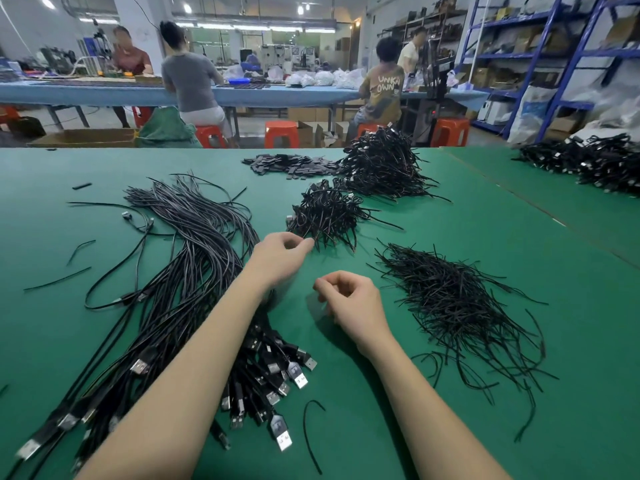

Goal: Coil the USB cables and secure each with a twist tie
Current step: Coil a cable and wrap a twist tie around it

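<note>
Two hands — left hand (280, 258), right hand (349, 303) — three coiled-cable heaps (325, 213)

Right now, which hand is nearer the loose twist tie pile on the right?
Right. The right hand hangs just left of the twist tie pile; the left hand is farther left, at the small coiled pile.

the only text that can be read is "unkn own", printed in pale letters on two lines across the back of an olive t-shirt (384, 88), worn by a person seated at the far blue table (104, 93). the boxes on the shelves show no legible labels.
</note>
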Motion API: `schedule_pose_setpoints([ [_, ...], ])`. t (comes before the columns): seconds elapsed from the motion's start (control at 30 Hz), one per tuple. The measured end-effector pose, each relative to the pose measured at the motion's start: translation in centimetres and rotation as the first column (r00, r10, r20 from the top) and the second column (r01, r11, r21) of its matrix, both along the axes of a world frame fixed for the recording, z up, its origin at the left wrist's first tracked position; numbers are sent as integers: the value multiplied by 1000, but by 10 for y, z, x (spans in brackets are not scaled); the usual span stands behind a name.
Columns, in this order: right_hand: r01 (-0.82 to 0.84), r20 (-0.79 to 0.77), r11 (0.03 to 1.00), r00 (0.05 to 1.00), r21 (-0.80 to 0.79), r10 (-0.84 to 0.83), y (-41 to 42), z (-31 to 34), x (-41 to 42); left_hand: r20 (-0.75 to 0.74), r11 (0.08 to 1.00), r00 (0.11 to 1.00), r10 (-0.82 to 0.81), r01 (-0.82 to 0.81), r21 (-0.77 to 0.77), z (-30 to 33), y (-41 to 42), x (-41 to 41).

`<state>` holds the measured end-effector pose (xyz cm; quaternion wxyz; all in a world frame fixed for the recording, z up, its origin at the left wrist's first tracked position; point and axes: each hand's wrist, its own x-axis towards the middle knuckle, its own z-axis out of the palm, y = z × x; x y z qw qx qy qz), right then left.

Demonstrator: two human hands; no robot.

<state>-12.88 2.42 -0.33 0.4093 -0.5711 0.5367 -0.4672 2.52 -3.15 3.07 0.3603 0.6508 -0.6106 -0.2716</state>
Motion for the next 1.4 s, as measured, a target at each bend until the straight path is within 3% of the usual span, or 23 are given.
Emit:
schedule_pose_setpoints([
  [0.13, -30, -56, 999, 998, -18, 29, 1, -1, 1, -167, 992, 978, -124, 126, 1, 3, 40, 9],
  [0.3, -159, -178, 985, 969, 65, 168, 3, 8, -2, -166, 987, 973, -162, 161, -20, 5, 49, 7],
  [0.37, -307, -344, 941, 876, 142, 338, 6, 21, -7, -195, 984, 965, -176, 178, -8, 3, 51, 6],
  [0.47, -483, -531, 819, 626, 311, 571, 12, 44, -13, -200, 980, 959, -199, 201, -11, 2, 54, 5],
  [0.53, -508, -602, 789, 525, 345, 602, 16, 51, -11, -202, 975, 954, -221, 223, -16, 1, 55, 4],
  [0.6, -507, -643, 795, 495, 333, 585, 19, 50, -6, -204, 975, 953, -223, 224, -19, 2, 57, 5],
  [0.7, -500, -565, 826, 614, 262, 551, 21, 52, -10, -141, 966, 956, -258, 257, -24, 4, 63, 8],
  [0.8, -458, -312, 872, 814, 173, 490, 17, 58, -25, 174, 935, 921, -349, 353, 7, 6, 70, 9],
  [0.87, -381, -209, 915, 891, 135, 402, 13, 61, -33, 223, 910, 884, -411, 411, 48, 9, 75, 8],
  [1.1, -308, 147, 950, 944, 59, 297, 4, 62, -50, 284, 898, 884, -370, 419, -136, 20, 79, -19],
  [1.17, -367, 377, 929, 869, 57, 320, 3, 58, -48, 156, 899, 920, -360, 387, -206, 26, 80, -28],
  [1.2, -400, 474, 913, 820, 76, 320, 2, 54, -47, -46, 904, 922, -385, 366, -222, 29, 82, -31],
  [1.23, -449, 508, 889, 789, 92, 346, 3, 50, -45, -278, 908, 869, -410, 361, -211, 33, 83, -35],
  [1.3, -546, 364, 826, 804, 138, 471, 5, 43, -39, -594, 910, 698, -400, 378, -168, 42, 83, -40],
  [1.4, -645, 76, 739, 761, 196, 644, 11, 38, -32, -839, 911, 447, -310, 392, -128, 54, 80, -41],
])
